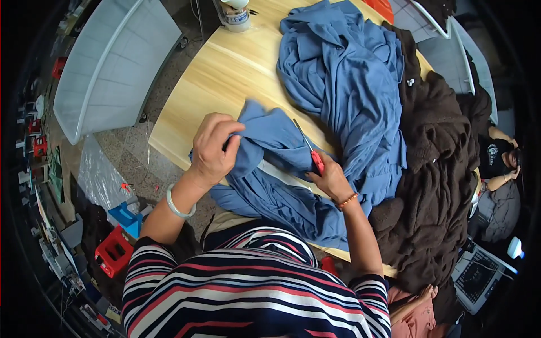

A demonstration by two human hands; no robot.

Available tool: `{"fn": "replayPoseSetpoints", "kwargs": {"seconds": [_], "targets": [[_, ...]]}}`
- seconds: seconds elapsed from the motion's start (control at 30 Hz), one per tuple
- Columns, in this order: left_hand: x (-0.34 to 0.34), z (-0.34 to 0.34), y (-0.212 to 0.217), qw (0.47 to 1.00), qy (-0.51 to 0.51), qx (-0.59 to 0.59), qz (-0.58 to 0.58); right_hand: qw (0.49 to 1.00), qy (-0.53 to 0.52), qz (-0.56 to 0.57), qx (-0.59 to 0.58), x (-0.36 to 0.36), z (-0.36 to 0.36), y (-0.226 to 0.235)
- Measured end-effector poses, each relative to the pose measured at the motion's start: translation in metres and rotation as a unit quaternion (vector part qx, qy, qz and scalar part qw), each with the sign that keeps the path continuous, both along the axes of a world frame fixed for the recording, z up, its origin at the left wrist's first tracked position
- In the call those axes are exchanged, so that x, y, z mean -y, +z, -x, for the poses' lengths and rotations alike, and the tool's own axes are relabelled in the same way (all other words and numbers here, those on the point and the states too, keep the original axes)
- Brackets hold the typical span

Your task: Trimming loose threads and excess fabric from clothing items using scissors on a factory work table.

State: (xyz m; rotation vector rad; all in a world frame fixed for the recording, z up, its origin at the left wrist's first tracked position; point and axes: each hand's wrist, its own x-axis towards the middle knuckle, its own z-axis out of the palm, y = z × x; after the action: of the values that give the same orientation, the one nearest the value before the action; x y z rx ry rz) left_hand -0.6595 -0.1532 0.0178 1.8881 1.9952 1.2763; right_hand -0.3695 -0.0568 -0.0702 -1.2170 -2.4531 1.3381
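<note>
A blue cloth garment (282,132) lies bunched at the near edge of the wooden table, with one part lifted. My left hand (215,147), with a pale bangle at its wrist, is closed on the lifted cloth; the fingertips partly hide the grip. In my right hand (333,181) is a slim red-handled tool (316,160) with a thin metal blade pointing up and left; its exact kind cannot be made out. This hand rests close over the blue cloth. A pale strip (290,176) shows among the folds between my hands.
More blue cloth (344,67) is heaped across the wooden table (225,73). Dark brown knit cloth (434,169) is piled at the right. A jar (236,19) stands at the far edge. A red stool (114,252) is at lower left, and a person (499,160) at far right.
</note>
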Motion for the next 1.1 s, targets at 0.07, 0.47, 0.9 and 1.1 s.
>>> {"fn": "replayPoseSetpoints", "kwargs": {"seconds": [0.07, 0.47, 0.9, 1.1], "targets": [[-0.002, 0.001, 0.006, 0.994, -0.024, -0.088, -0.062, 0.999, -0.017, 0.019, 0.019, 0.001, 0.003, -0.002], [0.086, 0.021, -0.081, 0.978, 0.045, -0.056, 0.198, 0.993, 0.087, -0.035, 0.072, 0.069, -0.035, 0.010], [0.059, 0.014, -0.112, 0.933, 0.048, 0.173, 0.312, 0.991, 0.108, -0.006, 0.082, 0.058, -0.007, 0.064], [0.064, 0.004, -0.110, 0.914, 0.068, 0.114, 0.382, 0.972, 0.206, -0.022, 0.109, 0.062, 0.015, 0.062]]}}
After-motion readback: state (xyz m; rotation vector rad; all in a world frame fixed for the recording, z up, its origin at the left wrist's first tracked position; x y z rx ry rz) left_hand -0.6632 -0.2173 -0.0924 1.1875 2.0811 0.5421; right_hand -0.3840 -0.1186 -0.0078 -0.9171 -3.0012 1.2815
